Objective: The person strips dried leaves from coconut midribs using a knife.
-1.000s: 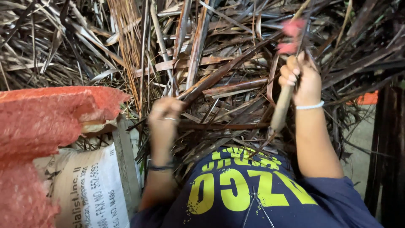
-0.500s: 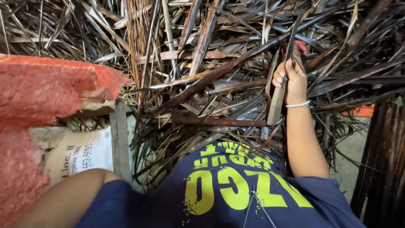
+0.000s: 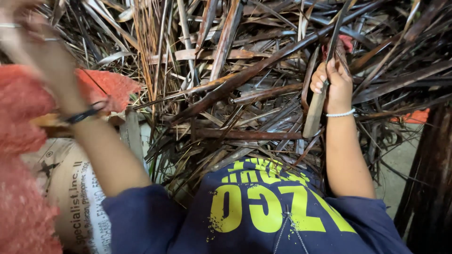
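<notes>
Right hand (image 3: 335,84) is closed round a wooden handle (image 3: 314,113) of some tool, prob. a knife; handle runs near upright, butt end pointing down toward the body, top end going up into the pile. Blade isn't clear among the stalks. White bead bracelet (image 3: 341,113) sits on that wrist.

Left hand (image 3: 29,40) is raised far to the left, blurred, so can't tell if it's open or gripping anything; dark band (image 3: 81,115) on its wrist. It's well apart from the tool, so right hand is the one on it.

Straight ahead: a dense heap of dry brown palm fronds (image 3: 235,80), stalks crossing every which way, several lying right across the handle's line. Left side: red mesh sack (image 3: 21,155) over a printed paper bag (image 3: 70,193). Navy shirt w/ yellow print (image 3: 263,207) fills the bottom.
</notes>
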